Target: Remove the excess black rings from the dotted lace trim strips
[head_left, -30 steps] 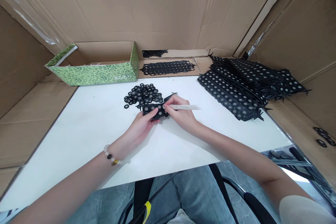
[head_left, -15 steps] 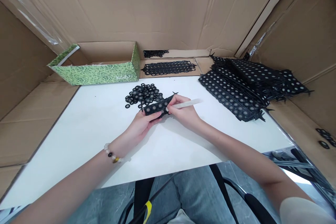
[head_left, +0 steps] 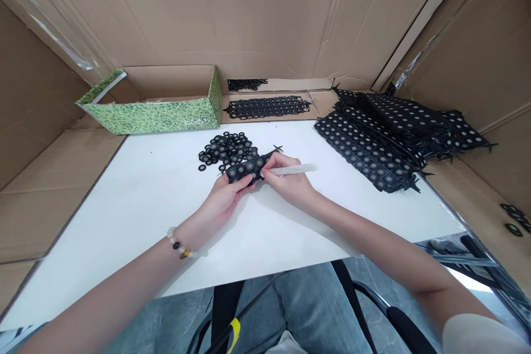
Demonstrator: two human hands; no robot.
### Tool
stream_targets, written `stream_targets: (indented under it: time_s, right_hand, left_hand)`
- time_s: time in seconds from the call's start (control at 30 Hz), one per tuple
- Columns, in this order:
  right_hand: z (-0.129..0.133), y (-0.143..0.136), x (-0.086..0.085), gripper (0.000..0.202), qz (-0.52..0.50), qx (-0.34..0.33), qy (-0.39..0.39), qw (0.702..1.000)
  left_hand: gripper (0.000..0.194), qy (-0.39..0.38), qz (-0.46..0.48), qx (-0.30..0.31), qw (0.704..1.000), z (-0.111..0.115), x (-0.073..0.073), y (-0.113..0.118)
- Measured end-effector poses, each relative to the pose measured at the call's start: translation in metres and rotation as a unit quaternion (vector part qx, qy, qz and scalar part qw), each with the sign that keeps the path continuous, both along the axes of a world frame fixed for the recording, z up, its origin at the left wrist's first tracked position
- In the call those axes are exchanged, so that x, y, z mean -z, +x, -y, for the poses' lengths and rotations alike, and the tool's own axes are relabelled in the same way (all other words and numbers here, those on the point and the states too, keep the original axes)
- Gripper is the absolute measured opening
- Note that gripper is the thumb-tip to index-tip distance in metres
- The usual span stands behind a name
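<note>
My left hand [head_left: 227,193] is closed on the near left part of a black strip with rows of round grey-centred discs [head_left: 249,167], thumb on top and fingers beneath. In my right hand [head_left: 288,177] is a slim white pen-like tool [head_left: 299,169], its tip down at the strip's right part. My right fingers hide the contact point, so I cannot make out what the tip touches. Just behind the strip lies a loose heap of small black rings [head_left: 228,148] on the white table [head_left: 136,204].
A green patterned open box [head_left: 157,116] stands at the back left. Beside it, a black ring-mesh sheet [head_left: 267,107] lies on cardboard. Stacked black dotted sheets [head_left: 369,149] cover the back right. Several black rings [head_left: 514,229] lie at far right. Cardboard walls [head_left: 265,16] enclose the table.
My right hand and the white tool have shifted very slightly left along the strip. The left thumb has slid a little left; the strip is still held in place.
</note>
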State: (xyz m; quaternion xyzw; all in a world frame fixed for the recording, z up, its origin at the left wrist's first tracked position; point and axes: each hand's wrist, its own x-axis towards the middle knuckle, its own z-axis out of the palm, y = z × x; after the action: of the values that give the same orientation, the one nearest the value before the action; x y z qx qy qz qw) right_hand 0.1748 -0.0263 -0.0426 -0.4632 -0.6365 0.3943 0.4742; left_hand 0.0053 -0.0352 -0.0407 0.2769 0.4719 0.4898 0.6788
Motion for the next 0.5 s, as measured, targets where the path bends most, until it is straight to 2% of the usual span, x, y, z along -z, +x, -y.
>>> stream_targets:
  time_s: [0.27,0.5]
  right_hand:
    - [-0.0015,-0.0035,0.0046,0.010,0.051,0.019,0.011,0.998]
    - [-0.0063,0.0044,-0.0013,0.011,-0.047,0.017,-0.037,0.998]
  left_hand:
    - [0.023,0.018,-0.016,0.019,1.000,0.0003,0.0018,-0.0010]
    - [0.020,0.030,-0.020,0.041,0.999,0.0033,-0.0005,-0.0003]
